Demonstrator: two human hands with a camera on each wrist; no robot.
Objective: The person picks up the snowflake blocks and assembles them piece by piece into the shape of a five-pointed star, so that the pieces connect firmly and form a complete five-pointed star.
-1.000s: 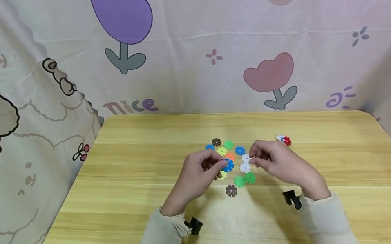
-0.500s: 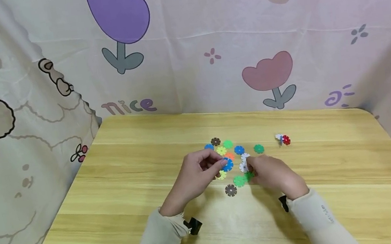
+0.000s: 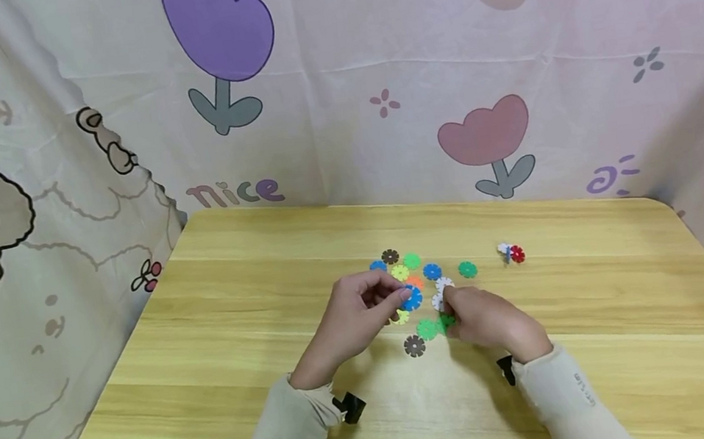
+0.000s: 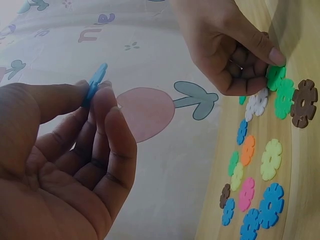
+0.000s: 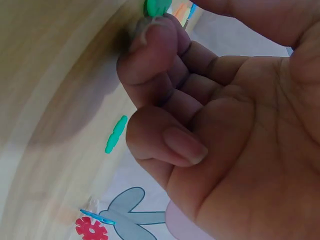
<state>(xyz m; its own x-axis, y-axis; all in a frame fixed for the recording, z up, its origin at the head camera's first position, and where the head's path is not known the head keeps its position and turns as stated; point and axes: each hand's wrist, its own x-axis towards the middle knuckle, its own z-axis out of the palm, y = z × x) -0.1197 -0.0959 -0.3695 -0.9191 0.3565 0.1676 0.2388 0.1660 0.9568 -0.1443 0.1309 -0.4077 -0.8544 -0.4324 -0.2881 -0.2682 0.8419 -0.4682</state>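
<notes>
The left hand (image 3: 354,315) pinches a blue snowflake disc (image 3: 411,298) on edge between thumb and fingertips, lifted just above the table (image 3: 241,338); in the left wrist view the same disc (image 4: 95,85) stands upright in that grip. The right hand (image 3: 481,317) has dropped from its raised spot a second ago, where it held a white disc, and now its curled fingers close on a green disc (image 3: 447,321) lying flat in the pile near the table's middle, beside a second green disc (image 3: 427,329). The white disc (image 3: 441,300) now lies just beyond the fingertips. A teal disc (image 3: 468,269), earlier hidden behind the hand, shows toward the far edge. The brown disc (image 3: 415,346) lies nearest the near edge.
</notes>
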